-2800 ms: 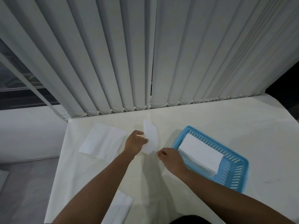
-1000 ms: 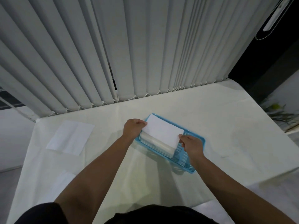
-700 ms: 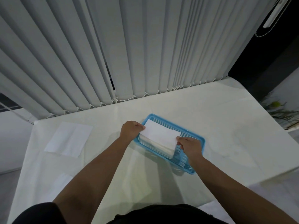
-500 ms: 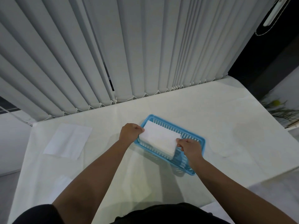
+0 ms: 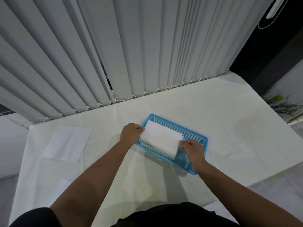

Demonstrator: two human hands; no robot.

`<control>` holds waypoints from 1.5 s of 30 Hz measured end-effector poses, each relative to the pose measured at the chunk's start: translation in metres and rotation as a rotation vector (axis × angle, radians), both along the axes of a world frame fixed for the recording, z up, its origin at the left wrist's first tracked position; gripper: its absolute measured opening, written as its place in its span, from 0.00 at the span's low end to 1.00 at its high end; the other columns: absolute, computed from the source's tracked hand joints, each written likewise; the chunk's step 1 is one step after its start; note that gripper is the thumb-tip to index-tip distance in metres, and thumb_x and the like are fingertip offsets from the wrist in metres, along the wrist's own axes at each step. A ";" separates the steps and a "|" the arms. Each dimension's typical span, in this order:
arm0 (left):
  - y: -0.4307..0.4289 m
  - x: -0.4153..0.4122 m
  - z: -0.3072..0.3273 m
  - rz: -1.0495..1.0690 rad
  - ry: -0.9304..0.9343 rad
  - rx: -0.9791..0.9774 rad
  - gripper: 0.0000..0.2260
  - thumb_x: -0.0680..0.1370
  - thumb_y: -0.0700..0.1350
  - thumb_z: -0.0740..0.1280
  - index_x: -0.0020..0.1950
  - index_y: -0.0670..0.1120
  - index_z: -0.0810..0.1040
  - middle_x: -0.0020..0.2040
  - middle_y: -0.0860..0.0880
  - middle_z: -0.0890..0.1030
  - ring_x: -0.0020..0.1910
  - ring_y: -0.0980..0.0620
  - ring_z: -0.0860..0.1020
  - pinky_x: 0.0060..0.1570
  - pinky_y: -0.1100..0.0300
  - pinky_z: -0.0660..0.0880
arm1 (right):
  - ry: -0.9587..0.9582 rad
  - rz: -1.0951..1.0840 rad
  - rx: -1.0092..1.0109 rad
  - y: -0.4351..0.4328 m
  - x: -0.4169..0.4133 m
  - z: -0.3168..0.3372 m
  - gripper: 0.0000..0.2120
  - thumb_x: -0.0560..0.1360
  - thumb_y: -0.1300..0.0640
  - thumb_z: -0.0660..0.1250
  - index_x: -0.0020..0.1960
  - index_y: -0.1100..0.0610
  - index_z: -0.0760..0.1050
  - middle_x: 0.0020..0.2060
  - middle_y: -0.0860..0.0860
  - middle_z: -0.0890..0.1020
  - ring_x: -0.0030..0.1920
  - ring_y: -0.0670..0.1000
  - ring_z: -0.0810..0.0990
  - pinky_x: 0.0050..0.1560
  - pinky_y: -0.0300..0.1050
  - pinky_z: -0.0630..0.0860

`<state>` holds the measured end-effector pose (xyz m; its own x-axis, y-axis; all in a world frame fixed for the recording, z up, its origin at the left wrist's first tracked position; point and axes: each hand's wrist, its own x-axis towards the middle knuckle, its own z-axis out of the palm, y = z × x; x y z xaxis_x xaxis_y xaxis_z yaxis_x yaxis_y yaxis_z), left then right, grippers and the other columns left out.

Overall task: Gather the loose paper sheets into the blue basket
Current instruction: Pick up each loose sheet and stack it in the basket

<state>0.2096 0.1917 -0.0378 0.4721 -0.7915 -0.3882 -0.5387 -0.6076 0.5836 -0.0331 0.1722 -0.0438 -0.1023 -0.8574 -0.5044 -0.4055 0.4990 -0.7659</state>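
A blue slotted basket (image 5: pixel 200 139) lies on the white table, right of centre. A folded white paper sheet (image 5: pixel 161 139) rests on a stack of sheets inside it. My left hand (image 5: pixel 131 133) pinches the sheet's left end at the basket's near-left corner. My right hand (image 5: pixel 192 149) pinches the sheet's right end over the basket's middle. Another white sheet (image 5: pixel 67 143) lies flat on the table to the left. A faint third sheet (image 5: pixel 63 183) lies near the table's front left, partly behind my left arm.
Grey vertical blinds (image 5: pixel 114 54) hang along the table's far edge. The table's right edge (image 5: pixel 278 115) drops off beside a dark wall, with dry twigs and a yellow flower (image 5: pixel 278 98) beyond it. The floor shows at the left.
Both hands carried the folded sheet from the table's middle to the basket and lowered it onto the stack. The view has swung to the right.
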 end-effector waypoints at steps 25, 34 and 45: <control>0.002 -0.008 -0.005 -0.074 -0.073 -0.050 0.12 0.78 0.49 0.62 0.47 0.45 0.84 0.41 0.48 0.82 0.43 0.48 0.79 0.37 0.62 0.70 | 0.010 0.035 -0.033 0.009 -0.003 -0.003 0.05 0.74 0.57 0.67 0.40 0.56 0.76 0.40 0.52 0.81 0.41 0.51 0.77 0.41 0.45 0.73; 0.007 -0.007 -0.006 -0.057 -0.081 -0.110 0.13 0.79 0.48 0.62 0.59 0.48 0.81 0.56 0.50 0.82 0.54 0.51 0.79 0.50 0.63 0.70 | 0.019 0.035 -0.061 0.008 -0.001 -0.003 0.02 0.76 0.59 0.66 0.48 0.56 0.77 0.45 0.50 0.81 0.47 0.50 0.78 0.46 0.44 0.74; 0.064 0.010 -0.011 0.159 -0.108 -0.223 0.11 0.79 0.47 0.62 0.59 0.50 0.79 0.52 0.50 0.78 0.47 0.54 0.76 0.50 0.63 0.69 | 0.041 0.301 -0.415 0.027 0.035 0.022 0.06 0.74 0.60 0.66 0.47 0.50 0.75 0.44 0.45 0.78 0.43 0.49 0.77 0.45 0.44 0.71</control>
<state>0.2195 0.2560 -0.0487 0.6259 -0.7646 -0.1538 -0.5134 -0.5523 0.6568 0.0017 0.1987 -0.0218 0.1672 -0.9791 -0.1156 -0.5178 0.0126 -0.8554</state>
